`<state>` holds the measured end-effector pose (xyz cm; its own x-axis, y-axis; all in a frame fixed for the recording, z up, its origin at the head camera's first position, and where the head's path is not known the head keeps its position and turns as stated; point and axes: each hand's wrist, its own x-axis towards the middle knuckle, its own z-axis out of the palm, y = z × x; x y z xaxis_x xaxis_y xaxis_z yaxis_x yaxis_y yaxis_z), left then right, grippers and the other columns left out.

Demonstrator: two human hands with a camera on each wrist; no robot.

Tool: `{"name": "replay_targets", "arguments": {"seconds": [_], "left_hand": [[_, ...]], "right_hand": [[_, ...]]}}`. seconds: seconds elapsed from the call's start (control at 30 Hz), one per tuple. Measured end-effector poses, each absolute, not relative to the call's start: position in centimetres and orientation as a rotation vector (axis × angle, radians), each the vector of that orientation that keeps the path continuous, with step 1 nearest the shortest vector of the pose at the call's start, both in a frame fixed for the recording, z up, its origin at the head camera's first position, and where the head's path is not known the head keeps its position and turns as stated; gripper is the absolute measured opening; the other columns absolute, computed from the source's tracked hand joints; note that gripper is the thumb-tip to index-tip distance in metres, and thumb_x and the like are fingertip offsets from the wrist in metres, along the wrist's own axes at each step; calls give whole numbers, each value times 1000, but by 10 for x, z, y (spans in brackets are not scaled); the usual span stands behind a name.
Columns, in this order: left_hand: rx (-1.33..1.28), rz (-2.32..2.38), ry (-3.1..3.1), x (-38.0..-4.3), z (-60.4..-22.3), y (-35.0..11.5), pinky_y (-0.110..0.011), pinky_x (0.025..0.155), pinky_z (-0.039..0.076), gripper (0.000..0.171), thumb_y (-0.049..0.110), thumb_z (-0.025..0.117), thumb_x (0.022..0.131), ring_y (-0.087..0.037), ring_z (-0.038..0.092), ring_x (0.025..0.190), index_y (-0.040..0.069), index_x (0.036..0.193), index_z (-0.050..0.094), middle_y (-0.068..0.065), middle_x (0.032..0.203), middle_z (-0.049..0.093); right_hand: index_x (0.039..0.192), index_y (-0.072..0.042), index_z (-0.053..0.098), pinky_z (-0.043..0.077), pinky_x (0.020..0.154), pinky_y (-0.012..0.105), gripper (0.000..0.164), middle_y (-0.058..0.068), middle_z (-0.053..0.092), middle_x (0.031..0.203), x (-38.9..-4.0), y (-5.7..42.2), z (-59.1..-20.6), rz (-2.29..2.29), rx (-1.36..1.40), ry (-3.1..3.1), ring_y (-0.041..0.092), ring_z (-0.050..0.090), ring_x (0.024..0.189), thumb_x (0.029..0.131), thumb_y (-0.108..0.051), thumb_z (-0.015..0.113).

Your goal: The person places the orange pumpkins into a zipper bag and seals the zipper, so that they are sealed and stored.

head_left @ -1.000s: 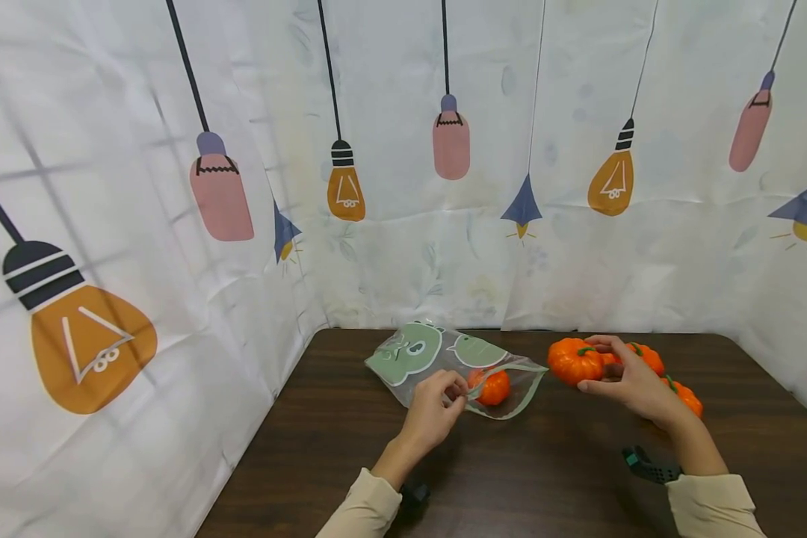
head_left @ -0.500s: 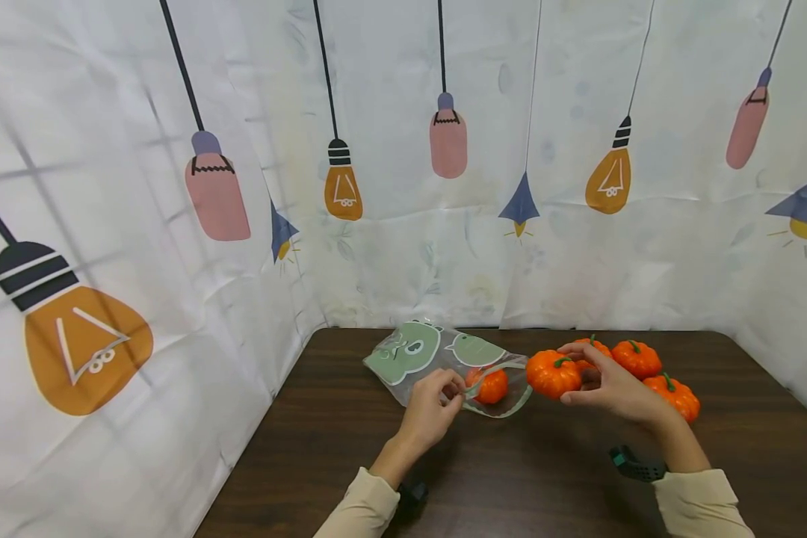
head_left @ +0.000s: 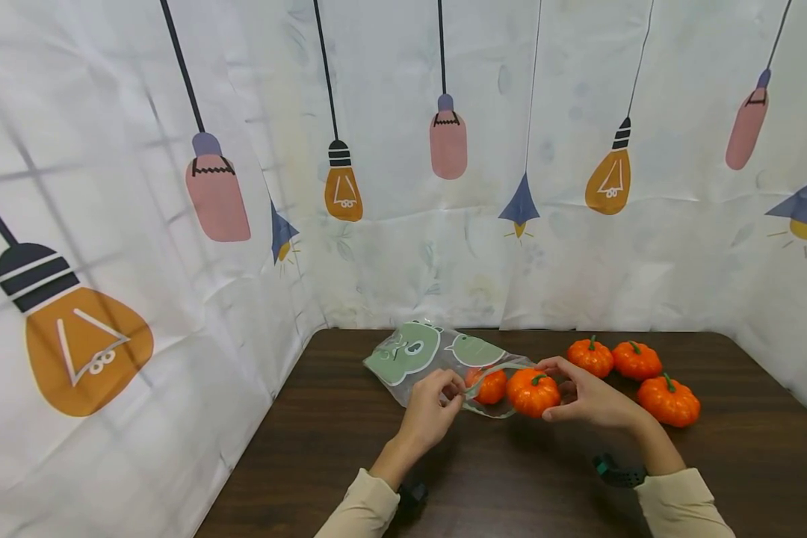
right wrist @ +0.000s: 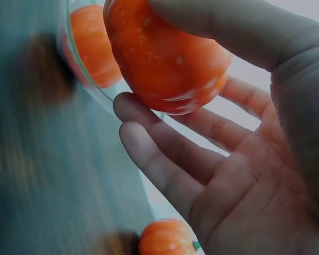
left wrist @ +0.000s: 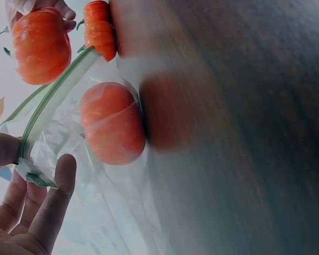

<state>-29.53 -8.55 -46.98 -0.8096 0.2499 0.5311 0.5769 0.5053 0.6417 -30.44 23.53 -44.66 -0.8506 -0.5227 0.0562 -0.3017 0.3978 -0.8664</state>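
A clear zip bag (head_left: pixel 410 359) printed with green animal faces lies on the table, its mouth toward the right. My left hand (head_left: pixel 433 403) pinches the near corner of its mouth, beside the green zip strip (left wrist: pixel 53 101) in the left wrist view. One small orange pumpkin (left wrist: pixel 112 123) is inside, behind the clear plastic. My right hand (head_left: pixel 595 402) grips another small pumpkin (head_left: pixel 533 393) between thumb and fingers, right at the bag's mouth. In the right wrist view the thumb lies over this pumpkin (right wrist: pixel 165 58) and the fingers spread below it.
Three more small pumpkins with green stems stand at the right: one at the back (head_left: pixel 590 357), one beside it (head_left: pixel 637 361) and one nearer (head_left: pixel 669 400). The dark wooden table (head_left: pixel 511 486) meets a patterned white curtain (head_left: pixel 403 254) at the back and sides.
My right hand has brought its pumpkin left and down, from near the other pumpkins to the bag's mouth. The left hand stays at the bag's corner.
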Motion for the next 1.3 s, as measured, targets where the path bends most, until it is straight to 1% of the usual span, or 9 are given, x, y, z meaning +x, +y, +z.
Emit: {"name": "replay_targets", "arguments": {"seconds": [0.13,0.33,0.4,0.5,0.7,0.87,1.1,1.2,1.3], "left_hand": [[-692,-1224,-2375,-295,-470,-85,-17,66,55,15,3,74,87,-4,59,75,16,87,67,1,81,63],[-695,-1229,-2365,-294,-470,-84,-17,66,55,15,3,74,88,-5,59,76,16,86,67,1,81,63],[-694,-1228,-2363,-294,-469,-84,-17,66,55,15,2,73,88,-5,59,76,16,86,67,1,81,63],[-691,-1225,-2361,-293,-469,-84,-17,67,55,15,2,73,88,-6,59,76,16,86,67,1,82,63],[-692,-1218,-2344,-292,-468,-84,-17,67,55,15,2,73,88,-9,60,76,16,86,66,1,82,62],[-697,-1197,-2316,-292,-469,-83,-19,65,55,17,0,73,86,-9,61,76,15,85,66,1,81,63],[-715,-1193,-2281,-292,-470,-82,-21,63,55,19,-3,72,84,-8,60,75,15,84,66,2,80,62],[-729,-1186,-2273,-292,-471,-82,-20,63,54,19,-3,72,83,-9,61,75,15,84,66,2,81,62],[-746,-1182,-2263,-293,-471,-82,-19,64,53,19,-4,72,83,-11,61,75,14,85,66,2,81,62]], "right_hand": [[145,-8,40,57,84,30,72,28,41,148,-305,230,-451,-1398,-767,2421,31,66,111,87,-20,80],[142,-8,44,54,89,23,71,26,48,146,-308,223,-458,-1305,-797,2513,38,64,120,85,-25,82],[141,-8,44,53,90,22,71,25,50,145,-309,221,-460,-1287,-794,2537,39,63,121,84,-26,83],[140,-7,45,53,89,22,70,25,51,144,-309,218,-461,-1293,-778,2538,37,64,120,84,-25,83],[138,-6,47,56,86,29,70,24,54,141,-310,214,-462,-1271,-743,2583,34,66,115,83,-27,84],[135,-8,49,56,87,33,69,19,60,135,-310,209,-463,-1224,-694,2664,28,67,111,81,-32,86],[132,-6,51,54,80,29,71,12,67,119,-309,203,-465,-1186,-646,2750,18,65,98,78,-36,87],[130,-5,51,52,77,29,71,10,68,113,-310,200,-466,-1177,-627,2786,17,63,92,77,-36,88],[128,-5,51,51,75,30,70,10,67,110,-310,197,-468,-1174,-605,2818,18,61,88,76,-36,89]]}}
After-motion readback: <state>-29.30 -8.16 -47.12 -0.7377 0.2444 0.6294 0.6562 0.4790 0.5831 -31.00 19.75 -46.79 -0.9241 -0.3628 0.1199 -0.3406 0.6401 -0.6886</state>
